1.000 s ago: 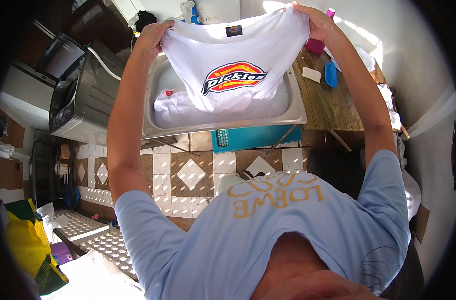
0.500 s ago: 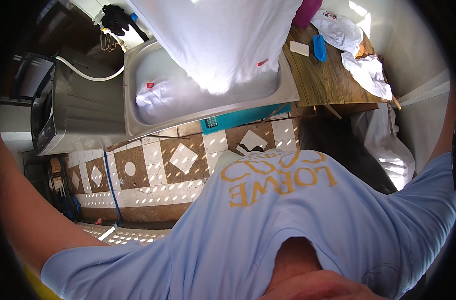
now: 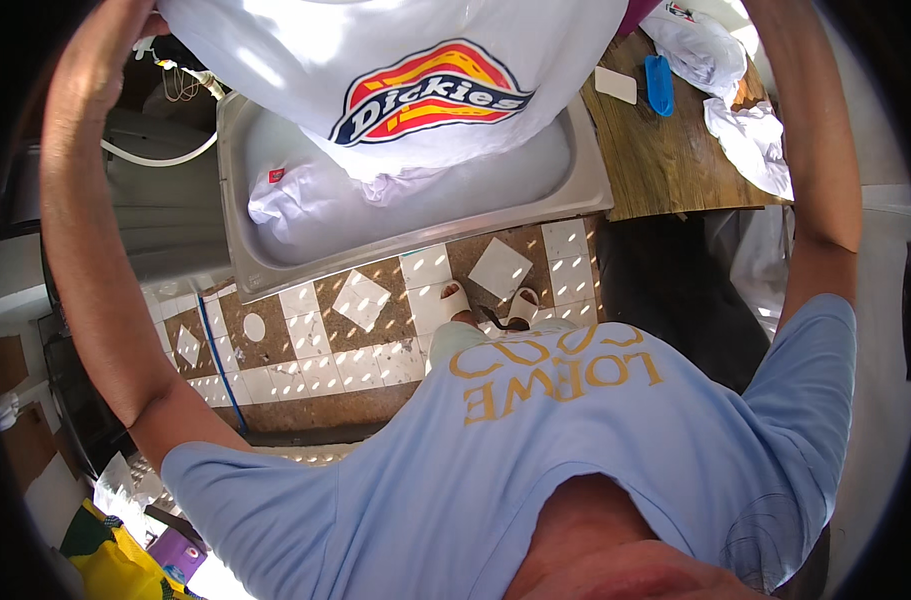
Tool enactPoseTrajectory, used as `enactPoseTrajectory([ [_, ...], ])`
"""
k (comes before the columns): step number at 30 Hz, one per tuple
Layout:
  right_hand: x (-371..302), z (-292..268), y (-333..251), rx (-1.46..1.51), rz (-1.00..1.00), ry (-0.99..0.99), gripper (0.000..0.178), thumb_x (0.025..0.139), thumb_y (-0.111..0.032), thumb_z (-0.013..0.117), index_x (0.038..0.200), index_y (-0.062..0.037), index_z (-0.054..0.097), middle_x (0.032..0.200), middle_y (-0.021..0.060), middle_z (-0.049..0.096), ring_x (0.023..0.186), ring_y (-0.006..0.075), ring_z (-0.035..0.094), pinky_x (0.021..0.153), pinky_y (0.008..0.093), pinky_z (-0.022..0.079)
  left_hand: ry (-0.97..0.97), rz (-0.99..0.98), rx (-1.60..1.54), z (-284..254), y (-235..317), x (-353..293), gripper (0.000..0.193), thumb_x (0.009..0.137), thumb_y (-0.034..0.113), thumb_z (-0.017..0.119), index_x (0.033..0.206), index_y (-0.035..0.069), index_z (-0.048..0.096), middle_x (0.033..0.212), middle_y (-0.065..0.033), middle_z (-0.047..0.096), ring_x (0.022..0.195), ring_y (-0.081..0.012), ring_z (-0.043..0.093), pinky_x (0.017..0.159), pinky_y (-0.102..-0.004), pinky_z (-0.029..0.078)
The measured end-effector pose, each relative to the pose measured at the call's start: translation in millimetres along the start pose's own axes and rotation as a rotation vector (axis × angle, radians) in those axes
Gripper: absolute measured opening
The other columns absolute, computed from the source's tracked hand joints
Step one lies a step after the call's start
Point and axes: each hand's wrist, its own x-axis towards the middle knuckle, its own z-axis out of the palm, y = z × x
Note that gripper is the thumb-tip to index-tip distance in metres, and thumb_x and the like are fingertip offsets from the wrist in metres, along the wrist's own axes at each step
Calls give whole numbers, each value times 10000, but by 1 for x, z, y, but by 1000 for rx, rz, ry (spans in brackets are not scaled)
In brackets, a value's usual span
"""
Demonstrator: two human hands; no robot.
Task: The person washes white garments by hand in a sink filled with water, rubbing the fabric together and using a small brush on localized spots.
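A wet-looking white T-shirt (image 3: pixel 275 60) with a large red, yellow and dark printed emblem hangs spread between my raised arms. Its lower end reaches down to the cloudy water in the metal sink (image 3: pixel 237 225). At the upper left, my left hand (image 3: pixel 127 28) is closed at the edge of the T-shirt, only partly in view. My right forearm rises along the right side, and the hand itself is beyond the top edge. Another white garment (image 3: pixel 293 200) with a small red tag lies bunched in the water at the sink's left end.
Right of the sink stands a wooden table (image 3: pixel 643 165) with a white block (image 3: pixel 615 85), a blue brush-like item (image 3: pixel 658 86) and crumpled white clothes (image 3: pixel 750 140). A grey washing machine (image 3: pixel 165 200) and a pale hose (image 3: pixel 160 160) are on the left. Patterned tiles (image 3: pixel 360 298) cover the floor.
The T-shirt has turned or shifted so its printed emblem now shows. Both my forearms have come into view, reaching up at the sides. The view has shifted slightly, and my sandalled feet now show.
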Motion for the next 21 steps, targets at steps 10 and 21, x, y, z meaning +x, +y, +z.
enactPoseTrajectory([
  [10, 11, 137, 264, -640, -197, 427, 366, 851, -354, 617, 1107, -92, 618, 1116, 162, 577, 994, 336, 582, 846, 416, 471, 33, -33, 261, 298, -181, -126, 473, 781, 234, 614, 1162, 8, 449, 1233, -209, 493, 1091, -422, 488, 895, -500, 413],
  [21, 37, 195, 251, 514, 512, 494, 458, 935, -334, 498, 1263, -17, 470, 1089, 93, 608, 964, 210, 607, 857, 316, 470, 209, -378, -201, 322, -211, -103, 263, 803, 226, 646, 980, 34, 613, 1006, -211, 627, 937, -378, 599, 774, -448, 485],
])
